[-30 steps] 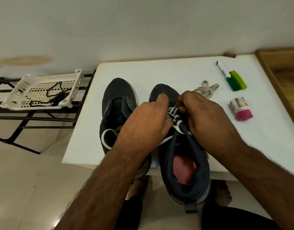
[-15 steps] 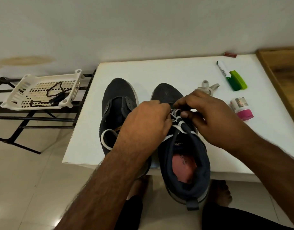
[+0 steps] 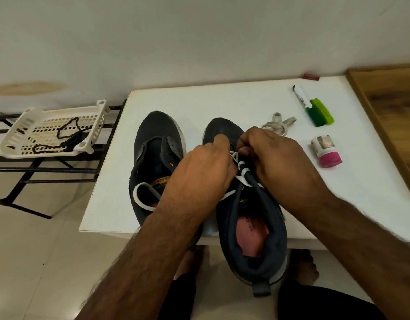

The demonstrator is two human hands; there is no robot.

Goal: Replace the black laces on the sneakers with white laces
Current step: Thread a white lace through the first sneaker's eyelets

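a single head-worn camera looks forward and steeply down from the person's own height, close over the near edge of a white table (image 3: 222, 100), with a wall filling the top of the wide-angle frame and the floor at left.

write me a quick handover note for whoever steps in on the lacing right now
Left hand: grip pinching the white lace on the right sneaker.
Right hand: also pinching that lace, over the upper eyelets.
Right sneaker overhangs the near edge of the table; several white crossings show.
Left sneaker lies beside it with no lacing through the eyelets in view, only a white loop over its opening.
Black laces lie in the white basket; another bundled lace lies on the table.
Left: finish the right sneaker, lace the left.
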